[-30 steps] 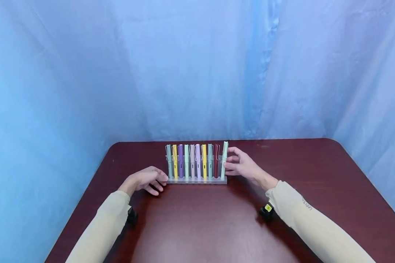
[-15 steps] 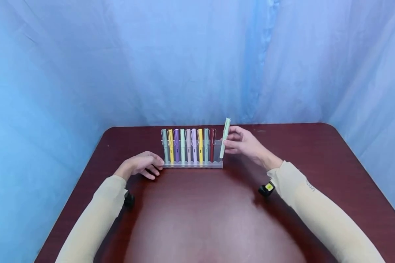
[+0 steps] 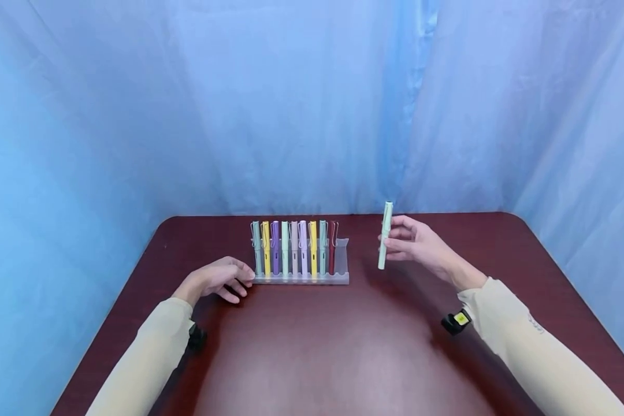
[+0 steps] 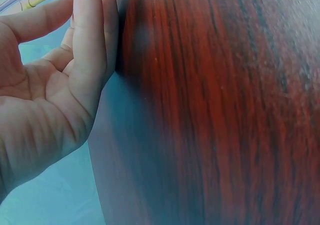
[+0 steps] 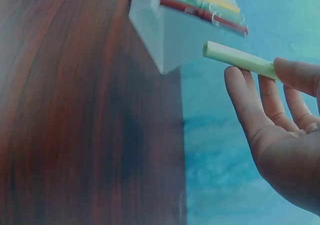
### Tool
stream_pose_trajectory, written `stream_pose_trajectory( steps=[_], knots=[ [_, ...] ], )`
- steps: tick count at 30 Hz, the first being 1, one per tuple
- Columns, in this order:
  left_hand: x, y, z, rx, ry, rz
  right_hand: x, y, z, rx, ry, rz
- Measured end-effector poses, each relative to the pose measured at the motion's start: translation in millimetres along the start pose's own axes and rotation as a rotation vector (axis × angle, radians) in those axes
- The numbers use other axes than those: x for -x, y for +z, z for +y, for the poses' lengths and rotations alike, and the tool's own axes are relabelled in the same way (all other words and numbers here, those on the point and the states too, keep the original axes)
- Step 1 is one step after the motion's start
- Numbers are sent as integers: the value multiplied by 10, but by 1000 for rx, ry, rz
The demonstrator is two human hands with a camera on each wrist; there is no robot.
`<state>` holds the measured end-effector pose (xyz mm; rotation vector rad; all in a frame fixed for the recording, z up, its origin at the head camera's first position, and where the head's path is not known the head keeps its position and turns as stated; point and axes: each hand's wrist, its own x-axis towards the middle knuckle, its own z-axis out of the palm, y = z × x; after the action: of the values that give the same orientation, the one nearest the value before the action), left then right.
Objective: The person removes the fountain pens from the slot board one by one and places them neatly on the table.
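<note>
A clear stand (image 3: 341, 279) on the table holds a row of several clipped pens in mixed colours, the last on the right a dark red pen (image 3: 333, 247). My right hand (image 3: 421, 245) pinches a mint green pen (image 3: 385, 236) between thumb and fingers, above the table and apart from the stand's right end. In the right wrist view, the mint green pen (image 5: 239, 57) lies across the fingertips under the thumb. At the stand's left end, my left hand (image 3: 220, 279) touches its corner with relaxed fingers. The fingertips' contact is cut off in the left wrist view.
The dark red-brown table (image 3: 312, 346) has a glossy wood-grain top. Light blue curtains (image 3: 291, 115) hang behind it and on both sides. A black wrist camera (image 3: 455, 322) sits under the right sleeve, another (image 3: 196, 338) under the left.
My right hand has lifted the mint green pen out of the stand's right-end slot and carried it to the right. The left hand has stayed at the stand's left end.
</note>
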<state>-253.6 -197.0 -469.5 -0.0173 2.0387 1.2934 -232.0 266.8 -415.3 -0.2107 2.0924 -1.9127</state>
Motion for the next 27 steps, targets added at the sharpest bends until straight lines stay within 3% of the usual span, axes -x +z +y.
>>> stream_pose_trajectory(
  steps=[14,27],
  knots=[
    [-24,83,-48,12,11,5,151,-378,470,28,136,46],
    [14,80,-72,5,22,26,76,-427,733,37,216,53]
  ],
)
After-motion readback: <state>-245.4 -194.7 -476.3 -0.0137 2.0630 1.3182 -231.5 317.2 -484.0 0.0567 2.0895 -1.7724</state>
